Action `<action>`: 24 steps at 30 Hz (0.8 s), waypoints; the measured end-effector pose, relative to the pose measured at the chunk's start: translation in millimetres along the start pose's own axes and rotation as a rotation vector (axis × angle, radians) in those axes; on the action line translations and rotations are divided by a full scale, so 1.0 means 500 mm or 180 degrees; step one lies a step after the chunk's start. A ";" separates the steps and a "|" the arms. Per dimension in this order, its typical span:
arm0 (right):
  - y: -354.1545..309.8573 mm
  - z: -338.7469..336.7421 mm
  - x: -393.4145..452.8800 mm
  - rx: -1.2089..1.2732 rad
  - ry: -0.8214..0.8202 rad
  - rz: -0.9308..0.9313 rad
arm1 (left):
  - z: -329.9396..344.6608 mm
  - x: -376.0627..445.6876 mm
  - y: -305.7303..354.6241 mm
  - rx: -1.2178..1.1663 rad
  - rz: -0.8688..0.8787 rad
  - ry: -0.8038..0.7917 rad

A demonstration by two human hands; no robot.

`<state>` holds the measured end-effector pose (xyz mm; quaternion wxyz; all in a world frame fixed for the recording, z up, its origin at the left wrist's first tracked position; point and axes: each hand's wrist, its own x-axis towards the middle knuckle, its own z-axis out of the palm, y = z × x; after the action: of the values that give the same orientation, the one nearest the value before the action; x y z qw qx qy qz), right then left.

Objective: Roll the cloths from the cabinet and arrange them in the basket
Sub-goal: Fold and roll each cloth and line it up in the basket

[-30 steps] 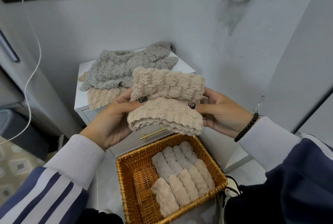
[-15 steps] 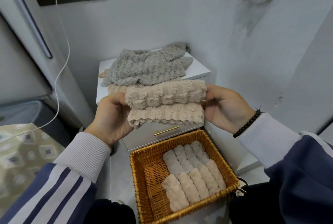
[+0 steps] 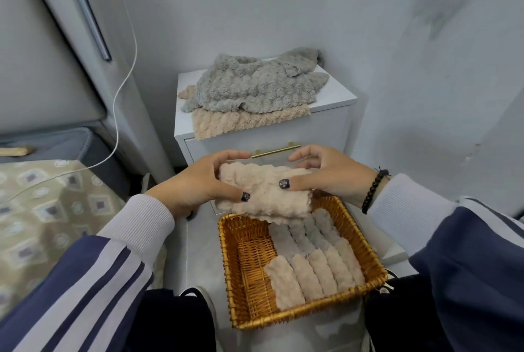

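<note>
Cloth (image 3: 265, 195) seemingly between both thumbs.

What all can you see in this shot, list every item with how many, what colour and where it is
beige cloth: one, half rolled, held over the basket's far end
basket: one, golden wicker, on the floor
rolled cloths: about nine, beige and greyish, in two rows on the basket's right
grey cloth: one, unrolled, on the cabinet top
loose beige cloth: at least one, under the grey one
cabinet: one, white, gold handle, against the wall
cable: one, white, hanging from a dark wall socket
left hand: grips the cloth's left end
right hand: grips its right end, black bead bracelet
</note>
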<state>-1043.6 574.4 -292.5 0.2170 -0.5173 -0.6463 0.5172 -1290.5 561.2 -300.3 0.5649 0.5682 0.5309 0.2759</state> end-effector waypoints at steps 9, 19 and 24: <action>0.107 0.194 0.045 -0.1564 -0.0881 0.0403 | 0.004 0.058 -0.095 0.2893 -0.0052 -0.0289; 0.351 0.355 0.049 -0.1194 -0.0362 0.0973 | 0.071 0.135 -0.288 0.3719 -0.0203 -0.0906; 0.423 0.387 0.071 -0.1163 -0.0275 0.1201 | 0.097 0.177 -0.374 0.3737 -0.0154 -0.0876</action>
<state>-1120.5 505.5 -562.3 -0.0080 -0.6368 -0.6297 0.4449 -1275.5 587.5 -510.7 0.2266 0.8034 0.5292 -0.1523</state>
